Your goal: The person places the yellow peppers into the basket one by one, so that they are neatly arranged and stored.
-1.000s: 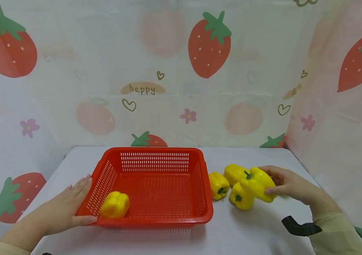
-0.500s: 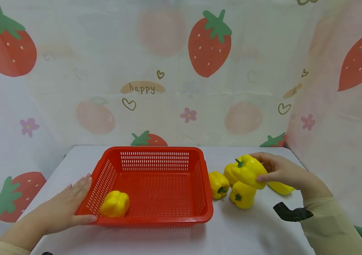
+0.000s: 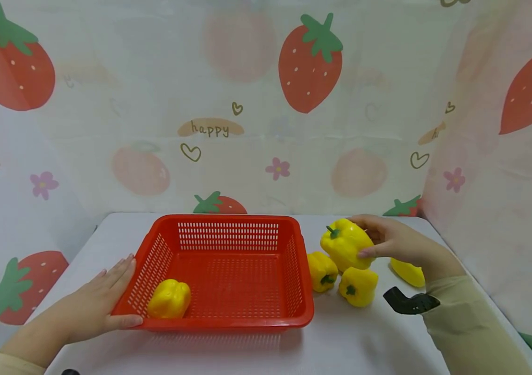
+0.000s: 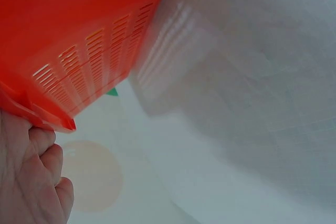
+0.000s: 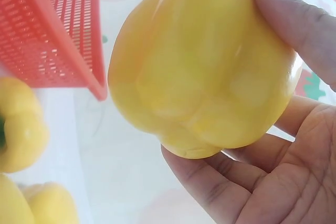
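Note:
A yellow bell pepper (image 3: 343,244) is held by my right hand (image 3: 394,239), thumb on the near side and fingers behind. In the right wrist view the pepper's lobed bottom (image 5: 205,124) faces the camera. My left hand (image 3: 97,302) lies against the left side of a red plastic basket (image 3: 228,325), fingers stretched along the rim and thumb over the front corner. Inside the basket, near its front left, sits one yellow bell pepper (image 3: 169,299). From the left wrist, the slotted basket wall (image 4: 100,51) shows above that hand's fingers.
Right of the basket stand two bell peppers, one against its wall (image 3: 323,272) and one nearer the front (image 3: 358,286). Another yellow piece (image 3: 408,272) lies behind the right wrist, partly covered. A white cloth (image 3: 341,344) covers the table; strawberry-print sheets (image 3: 256,104) hang around it.
My right hand has carried its pepper leftward and slightly up, toward the basket. The yellow piece behind the wrist has come into view. My left hand and the basket stay put.

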`<move>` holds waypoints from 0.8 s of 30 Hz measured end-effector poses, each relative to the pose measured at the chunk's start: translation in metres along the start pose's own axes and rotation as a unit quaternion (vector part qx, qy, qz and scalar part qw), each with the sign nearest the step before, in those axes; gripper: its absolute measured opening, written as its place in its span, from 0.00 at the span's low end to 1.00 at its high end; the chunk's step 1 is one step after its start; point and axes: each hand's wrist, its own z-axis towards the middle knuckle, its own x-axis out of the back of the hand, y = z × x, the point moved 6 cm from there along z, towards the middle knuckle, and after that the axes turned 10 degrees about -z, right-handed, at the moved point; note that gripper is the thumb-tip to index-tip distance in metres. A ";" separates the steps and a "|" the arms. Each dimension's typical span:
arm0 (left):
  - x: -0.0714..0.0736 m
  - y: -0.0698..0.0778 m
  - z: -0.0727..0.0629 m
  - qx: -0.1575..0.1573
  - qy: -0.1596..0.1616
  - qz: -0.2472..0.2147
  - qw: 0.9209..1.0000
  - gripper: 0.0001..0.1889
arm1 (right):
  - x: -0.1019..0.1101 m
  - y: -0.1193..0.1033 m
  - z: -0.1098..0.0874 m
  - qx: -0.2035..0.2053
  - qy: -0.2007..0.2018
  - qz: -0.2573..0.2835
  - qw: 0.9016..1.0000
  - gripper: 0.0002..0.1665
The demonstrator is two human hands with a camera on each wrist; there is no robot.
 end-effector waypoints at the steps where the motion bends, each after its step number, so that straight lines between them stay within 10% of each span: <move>1: 0.000 0.000 0.000 0.000 0.000 0.001 1.000 0.60 | 0.000 -0.001 0.002 0.001 -0.004 0.001 1.000 0.34; 24: -0.001 -0.001 -0.001 -0.002 0.006 0.000 1.000 0.60 | -0.012 -0.038 0.041 0.023 -0.033 -0.006 0.999 0.35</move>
